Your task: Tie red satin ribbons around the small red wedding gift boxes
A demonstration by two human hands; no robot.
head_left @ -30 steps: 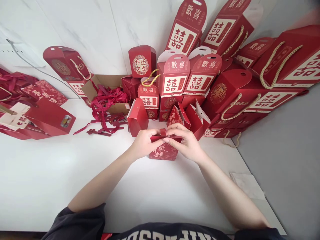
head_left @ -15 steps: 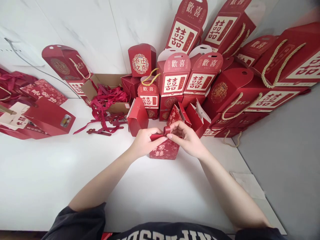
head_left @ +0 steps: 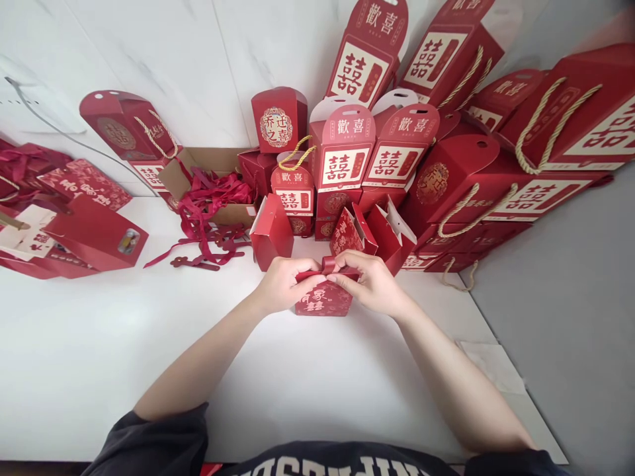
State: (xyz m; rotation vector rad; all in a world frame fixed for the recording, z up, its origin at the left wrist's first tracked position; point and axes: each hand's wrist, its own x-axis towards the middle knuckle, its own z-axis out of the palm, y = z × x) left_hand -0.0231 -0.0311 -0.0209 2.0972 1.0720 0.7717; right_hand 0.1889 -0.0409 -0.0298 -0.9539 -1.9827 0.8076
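Observation:
A small red gift box (head_left: 325, 299) with pale lettering stands upright on the white table, in front of my body. My left hand (head_left: 288, 283) pinches the left part of its top edge between thumb and fingers. On the right part of that edge, my right hand (head_left: 364, 281) is closed with thumb and fingertips. Between the fingertips a dark red band (head_left: 328, 264) makes a small loop above the box top. My fingers hide much of the top edge.
Behind stand an open red box (head_left: 272, 231) and two open red bags (head_left: 389, 231). A carton of red ribbons (head_left: 238, 213) is at the back left, with red strips (head_left: 196, 263) before it. Stacked gift boxes (head_left: 456, 175) fill the back right; more red boxes (head_left: 99, 238) lie at left.
My right hand's fingers have come down a little onto the box top, and the loop sits lower against it. My left hand keeps its pinch. The whole view has shifted slightly.

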